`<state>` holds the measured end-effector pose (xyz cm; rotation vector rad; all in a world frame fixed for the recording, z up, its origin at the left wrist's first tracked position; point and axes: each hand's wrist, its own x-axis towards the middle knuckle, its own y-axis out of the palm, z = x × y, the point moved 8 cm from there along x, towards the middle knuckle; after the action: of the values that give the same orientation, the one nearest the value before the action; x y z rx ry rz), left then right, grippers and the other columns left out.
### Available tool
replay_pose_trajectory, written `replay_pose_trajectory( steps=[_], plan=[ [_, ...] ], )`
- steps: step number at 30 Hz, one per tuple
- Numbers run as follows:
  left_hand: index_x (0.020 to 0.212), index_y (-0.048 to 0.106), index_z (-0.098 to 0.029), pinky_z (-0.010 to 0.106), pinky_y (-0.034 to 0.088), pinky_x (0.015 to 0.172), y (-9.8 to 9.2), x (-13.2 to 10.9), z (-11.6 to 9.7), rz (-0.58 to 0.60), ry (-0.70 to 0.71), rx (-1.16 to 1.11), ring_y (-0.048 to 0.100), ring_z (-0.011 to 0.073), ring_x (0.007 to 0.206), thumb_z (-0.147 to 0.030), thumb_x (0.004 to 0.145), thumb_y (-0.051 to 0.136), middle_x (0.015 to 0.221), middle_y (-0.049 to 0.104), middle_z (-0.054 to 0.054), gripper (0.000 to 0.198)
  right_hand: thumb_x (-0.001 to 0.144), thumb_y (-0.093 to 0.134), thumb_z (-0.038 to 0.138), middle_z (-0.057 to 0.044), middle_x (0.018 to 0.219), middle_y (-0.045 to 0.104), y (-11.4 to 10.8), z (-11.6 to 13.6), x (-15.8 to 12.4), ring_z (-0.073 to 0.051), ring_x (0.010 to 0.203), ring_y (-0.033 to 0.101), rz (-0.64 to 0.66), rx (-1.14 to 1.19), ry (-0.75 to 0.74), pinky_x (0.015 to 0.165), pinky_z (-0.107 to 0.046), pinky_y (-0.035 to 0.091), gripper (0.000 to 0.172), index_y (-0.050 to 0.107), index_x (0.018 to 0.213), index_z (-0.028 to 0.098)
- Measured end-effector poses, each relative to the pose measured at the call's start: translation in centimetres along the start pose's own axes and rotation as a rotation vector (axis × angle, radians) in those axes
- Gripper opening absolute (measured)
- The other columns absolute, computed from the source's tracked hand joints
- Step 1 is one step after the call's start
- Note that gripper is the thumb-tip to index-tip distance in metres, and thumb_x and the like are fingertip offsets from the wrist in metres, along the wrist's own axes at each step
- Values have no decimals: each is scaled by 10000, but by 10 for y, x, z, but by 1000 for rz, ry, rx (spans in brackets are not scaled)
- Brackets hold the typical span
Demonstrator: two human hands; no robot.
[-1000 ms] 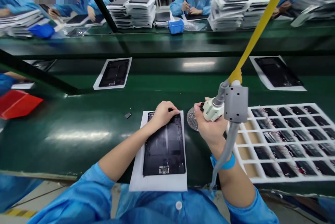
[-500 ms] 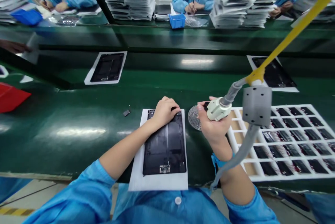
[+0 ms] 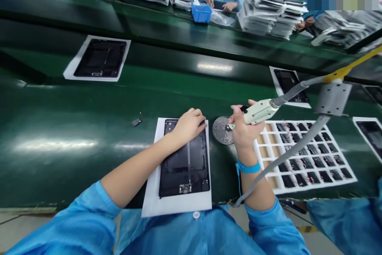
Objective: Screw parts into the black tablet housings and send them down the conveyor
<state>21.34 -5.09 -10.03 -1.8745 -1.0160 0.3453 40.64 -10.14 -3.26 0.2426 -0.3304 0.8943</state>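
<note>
Beneath the left grip, on a white sheet over the desk: a black tablet shell, half hidden at the top by loosely curled fingers; cannot tell whether pinched or just touched. Inside the right grip, wrapped tight: a pale tool, partly covered. Just left of that grip, a perforated disc. Right of it, a compartmented tray, crossed by a grey cable. Nearer the body than the left grip, a small circuit board, too fine to read.
</note>
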Motion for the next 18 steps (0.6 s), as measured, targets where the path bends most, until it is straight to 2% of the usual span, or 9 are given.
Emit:
replay_pose_trajectory(
  steps=[5, 9, 13, 18],
  plan=[
    [1243, 842, -142, 450, 555, 1008, 3, 5, 4, 57, 52, -55, 651, 310, 1083, -329, 1065, 774, 1115, 719, 125, 267, 889, 886, 477, 25, 851, 774, 7, -10, -2, -96, 489, 597, 15, 30, 15, 539, -300, 551, 523, 610, 1244, 210],
    [1217, 857, -174, 440, 556, 1017, 5, 9, 8, 71, 64, -138, 674, 299, 1085, -315, 1006, 845, 1115, 727, 107, 254, 888, 893, 475, 31, 821, 764, 8, -14, -3, -100, 483, 598, 20, 41, 1, 535, -294, 542, 522, 615, 1238, 205],
    [1167, 880, -190, 437, 558, 1003, 5, 10, 12, 35, 44, -166, 689, 290, 1066, -280, 1037, 788, 1061, 733, 99, 183, 884, 904, 471, 50, 793, 746, 8, -15, -3, -98, 486, 608, 14, 25, 2, 533, -284, 546, 501, 632, 1215, 210],
    [1142, 891, -175, 427, 555, 977, 5, 9, 6, 17, 62, -138, 675, 276, 1008, -257, 1076, 726, 1026, 724, 100, 196, 867, 921, 458, 59, 760, 726, 10, -14, -4, -97, 462, 589, 12, 53, -3, 488, -274, 518, 482, 635, 1171, 215]
  ],
)
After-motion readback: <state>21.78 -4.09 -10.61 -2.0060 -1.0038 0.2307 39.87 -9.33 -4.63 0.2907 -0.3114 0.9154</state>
